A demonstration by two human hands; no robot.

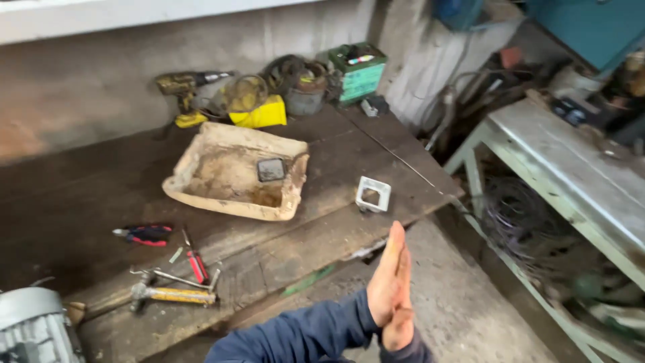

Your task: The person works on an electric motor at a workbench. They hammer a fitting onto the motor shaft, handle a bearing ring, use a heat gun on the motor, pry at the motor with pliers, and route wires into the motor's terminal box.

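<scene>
A person's two hands are pressed flat together, palm to palm, fingers straight and pointing up, holding nothing. The left hand [388, 282] faces the camera edge-on and hides most of the right hand [401, 321] behind it; both wrists wear dark blue sleeves [302, 333]. The hands hang over the grey concrete floor [463, 302], just off the front edge of a dark, worn wooden workbench [80, 188].

Nearest to them on the bench is a small white square plastic frame [373, 193]. Farther left sits a dirty, cream-coloured shallow tray [201, 175] with a small dark square piece [271, 169] inside. Near the front lie red-and-black-handled pliers [144, 234], a red-handled screwdriver [196, 263] and a yellow-handled hammer [175, 294]. At the back wall stand a yellow cordless drill [183, 91] and a green box [357, 72].
</scene>
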